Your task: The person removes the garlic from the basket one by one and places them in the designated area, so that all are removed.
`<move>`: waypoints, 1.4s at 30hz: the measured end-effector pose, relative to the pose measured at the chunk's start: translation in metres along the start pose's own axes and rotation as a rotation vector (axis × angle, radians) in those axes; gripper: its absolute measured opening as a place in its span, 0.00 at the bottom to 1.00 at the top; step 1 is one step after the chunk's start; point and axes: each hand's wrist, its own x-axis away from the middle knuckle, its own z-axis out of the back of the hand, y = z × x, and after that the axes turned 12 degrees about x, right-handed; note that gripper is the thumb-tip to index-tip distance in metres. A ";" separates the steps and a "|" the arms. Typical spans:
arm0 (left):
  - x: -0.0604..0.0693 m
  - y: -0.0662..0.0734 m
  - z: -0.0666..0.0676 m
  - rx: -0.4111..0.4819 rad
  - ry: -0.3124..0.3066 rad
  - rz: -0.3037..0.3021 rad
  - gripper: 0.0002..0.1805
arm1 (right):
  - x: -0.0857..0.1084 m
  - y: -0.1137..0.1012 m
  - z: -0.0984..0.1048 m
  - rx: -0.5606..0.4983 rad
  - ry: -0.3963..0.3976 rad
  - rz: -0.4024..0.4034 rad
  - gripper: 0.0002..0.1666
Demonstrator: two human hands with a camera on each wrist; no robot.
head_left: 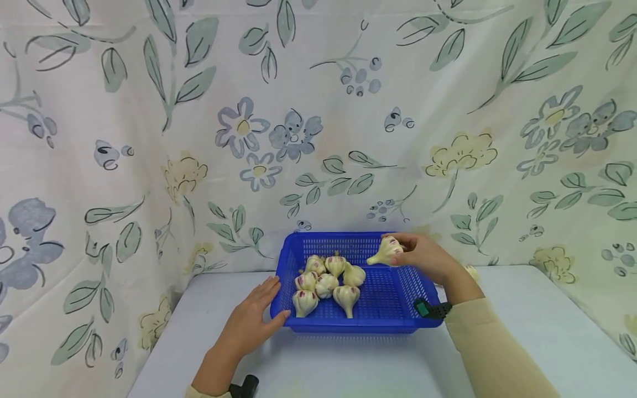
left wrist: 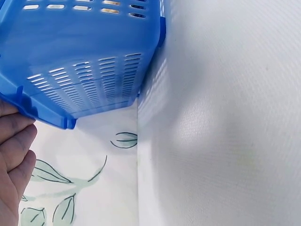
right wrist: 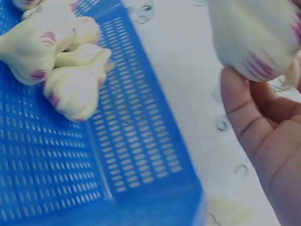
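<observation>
A blue plastic basket with slotted walls stands on the table. Several white garlic bulbs with purple streaks are gathered in its left half. My right hand pinches one garlic bulb by its root end above the basket's back right, stem pointing left. In the right wrist view that bulb sits between fingers and thumb, partly cut off by the frame. My left hand rests against the basket's left rim, fingers extended; in the left wrist view the fingertips touch the rim's outside.
Behind my right wrist, on the table to the right of the basket, a pale yellowish thing shows, mostly hidden. A white tabletop lies beneath. A floral cloth hangs close behind the basket and along both sides.
</observation>
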 end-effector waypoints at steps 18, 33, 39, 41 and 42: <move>0.002 -0.004 0.002 -0.004 0.007 0.003 0.39 | 0.061 0.079 0.067 -0.199 0.680 -0.318 0.51; 0.002 -0.003 0.002 0.012 0.004 -0.009 0.39 | 0.090 0.167 0.080 -0.320 0.807 -0.757 0.63; 0.002 -0.002 0.000 0.010 -0.004 -0.001 0.39 | 0.098 0.181 0.077 -0.255 0.793 -0.811 0.67; 0.002 -0.002 -0.001 0.009 -0.009 0.003 0.39 | 0.100 0.184 0.077 -0.252 0.785 -0.815 0.67; 0.002 -0.002 -0.001 0.011 -0.009 0.003 0.39 | 0.101 0.185 0.077 -0.248 0.783 -0.815 0.67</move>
